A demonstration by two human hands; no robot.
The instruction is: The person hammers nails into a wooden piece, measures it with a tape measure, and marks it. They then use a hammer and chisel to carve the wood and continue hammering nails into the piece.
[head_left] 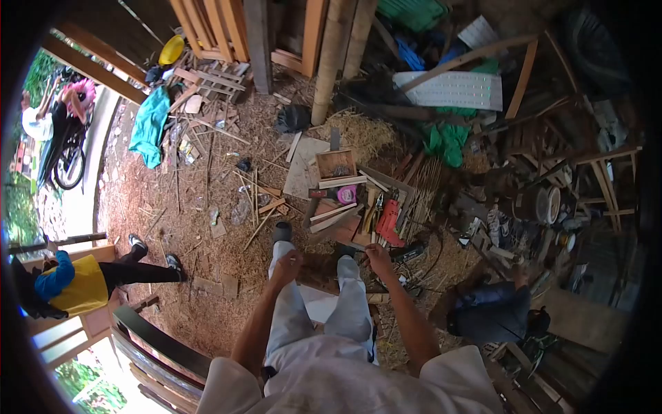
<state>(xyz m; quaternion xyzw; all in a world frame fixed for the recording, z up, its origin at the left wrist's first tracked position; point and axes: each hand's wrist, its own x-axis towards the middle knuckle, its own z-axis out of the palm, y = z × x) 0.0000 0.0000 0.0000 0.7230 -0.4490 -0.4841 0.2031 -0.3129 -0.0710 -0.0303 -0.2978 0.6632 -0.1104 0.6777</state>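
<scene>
My left hand [288, 265] hangs over my left knee with its fingers curled together. Over the right side of my lap, my right hand [376, 260] is closed in a pinch near the lower end of a red power drill [389, 222]. Whatever either hand holds is too small to make out. In front of my feet, the drill lies beside pliers-like hand tools [372, 210], a pink tape measure [346, 194] and short wooden strips [334, 219]. Just beyond them sits a shallow wooden box [336, 165] with small dark pieces inside.
Wood shavings and offcuts cover the ground [186, 255]. Bamboo posts [326, 76] rise ahead. A person in a yellow and blue top [76, 283] is at left; another person in dark clothes [491, 310] bends at right. Timber and buckets [538, 205] clutter the right side.
</scene>
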